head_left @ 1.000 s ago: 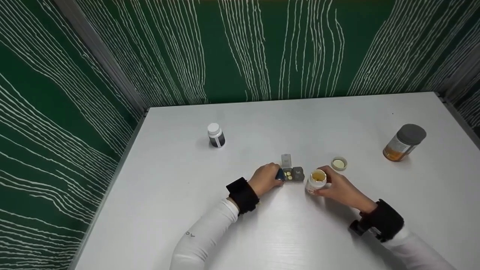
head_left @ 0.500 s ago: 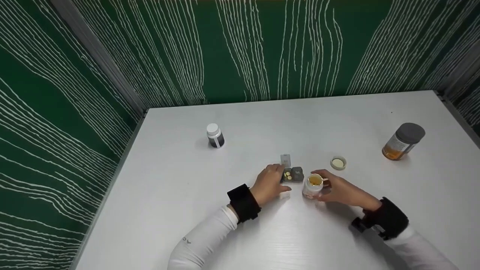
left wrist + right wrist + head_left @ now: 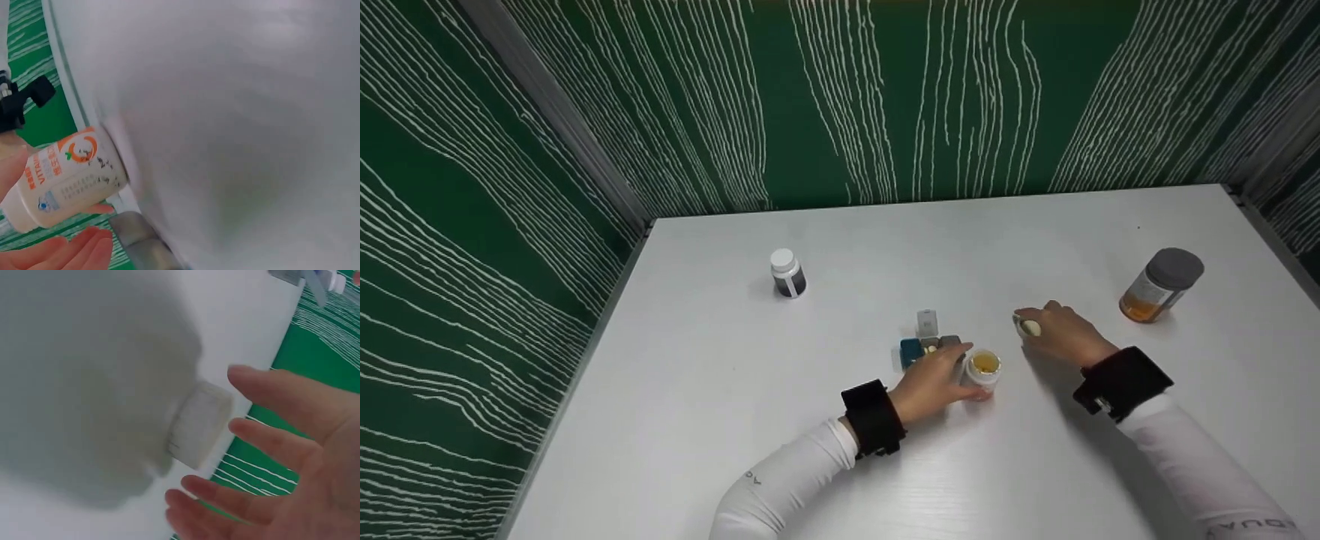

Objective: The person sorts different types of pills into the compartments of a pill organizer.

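My left hand holds a white vitamin bottle between thumb and fingers as it stands uncapped on the table. Yellow contents show in its mouth. In the left wrist view, the bottle's orange-printed label faces the camera, and some fingers stay apart from it. Just left of the bottle is a small pill organizer, partly behind my left hand, with a clear lid raised and pale tablets inside. My right hand is at the white bottle cap; its fingers spread around the cap with gaps in the right wrist view.
A dark-labelled bottle with a white lid stands at the back left. On the right is an amber jar with a grey lid. The white table meets green, white-streaked walls at its back and left edges.
My right hand has let go of the bottle and moved back and right to the cap. My left hand has left the organizer and moved right onto the bottle, uncovering the teal compartment.
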`<state>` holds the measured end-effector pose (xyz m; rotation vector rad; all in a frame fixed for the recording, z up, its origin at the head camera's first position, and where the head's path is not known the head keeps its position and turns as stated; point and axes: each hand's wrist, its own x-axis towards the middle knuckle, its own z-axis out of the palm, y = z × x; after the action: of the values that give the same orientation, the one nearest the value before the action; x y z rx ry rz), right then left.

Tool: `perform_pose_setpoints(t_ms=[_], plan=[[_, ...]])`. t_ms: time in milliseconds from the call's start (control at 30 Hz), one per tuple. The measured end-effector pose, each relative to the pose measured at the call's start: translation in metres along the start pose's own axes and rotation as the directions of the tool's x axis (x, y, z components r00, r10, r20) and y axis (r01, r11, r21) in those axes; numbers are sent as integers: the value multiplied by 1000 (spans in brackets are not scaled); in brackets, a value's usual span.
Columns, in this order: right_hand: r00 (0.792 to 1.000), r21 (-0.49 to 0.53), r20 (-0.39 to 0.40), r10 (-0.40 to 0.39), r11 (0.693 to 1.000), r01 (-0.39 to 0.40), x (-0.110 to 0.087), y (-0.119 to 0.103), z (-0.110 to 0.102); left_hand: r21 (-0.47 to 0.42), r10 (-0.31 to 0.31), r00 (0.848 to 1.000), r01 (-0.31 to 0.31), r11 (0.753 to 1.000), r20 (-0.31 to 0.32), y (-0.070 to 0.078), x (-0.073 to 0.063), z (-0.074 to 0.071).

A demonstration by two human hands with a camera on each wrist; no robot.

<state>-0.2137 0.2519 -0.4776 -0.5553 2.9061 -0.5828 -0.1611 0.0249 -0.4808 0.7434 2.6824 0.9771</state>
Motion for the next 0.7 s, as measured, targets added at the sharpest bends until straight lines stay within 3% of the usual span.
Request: perform_pose_setpoints(t_ms=[167,300,367,467,533,700], plan=[[994,32,-80,-80,996,83,5,3,8,-58,7,1000,-7,998,-14,0,5,5],[997,148,-58,-50,987,58,7,1,3,-62,36,999,-37,997,-17,0,8,6],[998,245,-46,-33,969,44,6,-2,-1,-87,45,999,-46,995,-15,0,9,6],[997,400,-58,-44,914,64,1,-9,-6,-129,50,999,-50,990,-9,0,9,5],[997,515,-67,-48,854,76,-3,-15,-8,-158,50,999,-50,986,-5,-1,9,4],[993,664,-117,-22,742,94,-17,-34,-9,-202,63,998,-58,978,18,-7,8,0]])
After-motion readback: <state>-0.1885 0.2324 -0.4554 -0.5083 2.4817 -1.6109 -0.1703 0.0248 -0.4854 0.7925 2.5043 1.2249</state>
